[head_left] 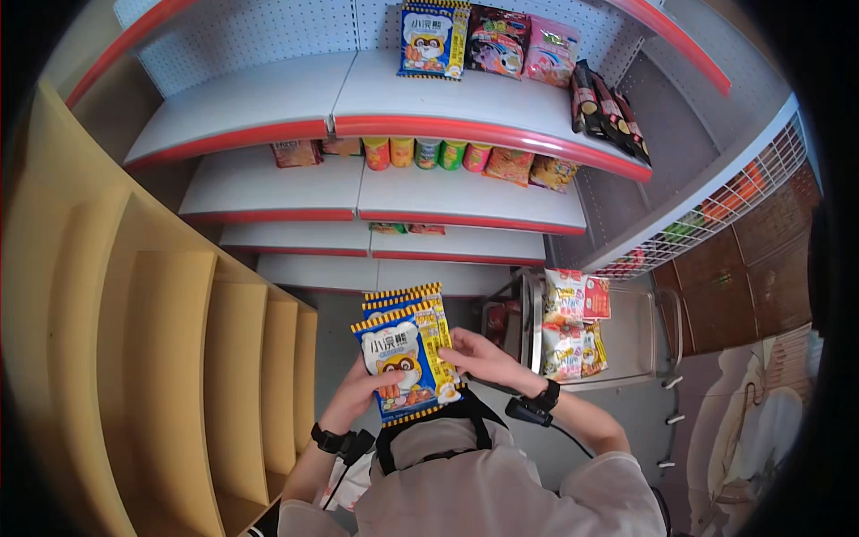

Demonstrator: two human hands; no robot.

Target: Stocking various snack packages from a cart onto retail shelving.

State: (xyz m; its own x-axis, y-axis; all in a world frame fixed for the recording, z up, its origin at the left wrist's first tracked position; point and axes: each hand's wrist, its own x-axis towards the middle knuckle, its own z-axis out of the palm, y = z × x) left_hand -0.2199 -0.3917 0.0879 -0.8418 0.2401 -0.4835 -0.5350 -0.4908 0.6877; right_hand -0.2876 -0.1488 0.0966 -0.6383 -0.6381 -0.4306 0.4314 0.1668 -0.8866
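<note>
In front of my body I hold a small stack of blue and yellow snack bags (400, 362) with striped edges and an animal picture on the front. My left hand (360, 391) grips the stack from the lower left, its thumb lying across the front bag. At the right edge, my right hand (483, 358) pinches the bags, its fingers partly hidden behind them. On the top shelf stands a matching blue snack bag (429, 43), beside a black snack bag (497, 45) and a pink one (552, 52).
White shelves (268, 89) with red front strips face me, holding canisters (428, 154) and dark packets (608, 112). A wooden shelf unit (179, 358) runs along the left. On the right, a metal cart (631, 345) carries white snack bags (564, 300) near a wire basket (743, 188).
</note>
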